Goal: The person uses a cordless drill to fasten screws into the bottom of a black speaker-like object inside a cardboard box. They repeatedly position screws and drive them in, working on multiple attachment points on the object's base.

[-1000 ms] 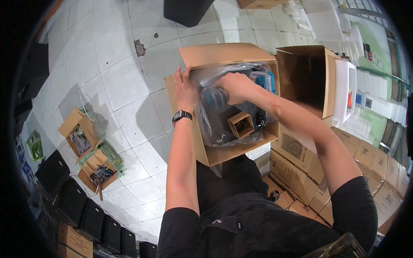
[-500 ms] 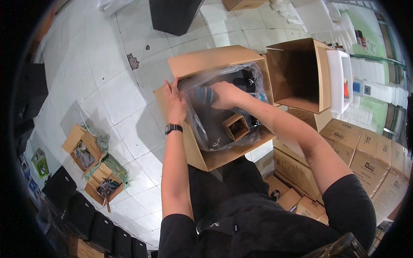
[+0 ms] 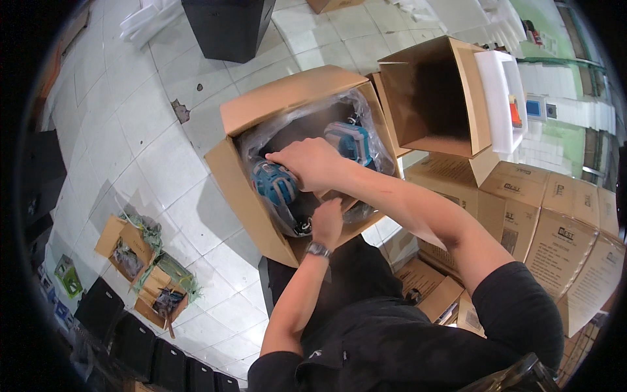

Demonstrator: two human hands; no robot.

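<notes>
Right hand grips the tool at eight o'clock in the carton; left hand's hold I can't tell; swinging carelessly could snag the bag

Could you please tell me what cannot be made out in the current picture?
Head view:
Right grip: underside hidden by its own back, so its hold on the blue tool cannot be confirmed.
Left grip: curled side faces away, so what it holds is unclear.
Carton beside the white foam: inside lost in shadow.
Black object: far end cut off by the upper edge.
</notes>
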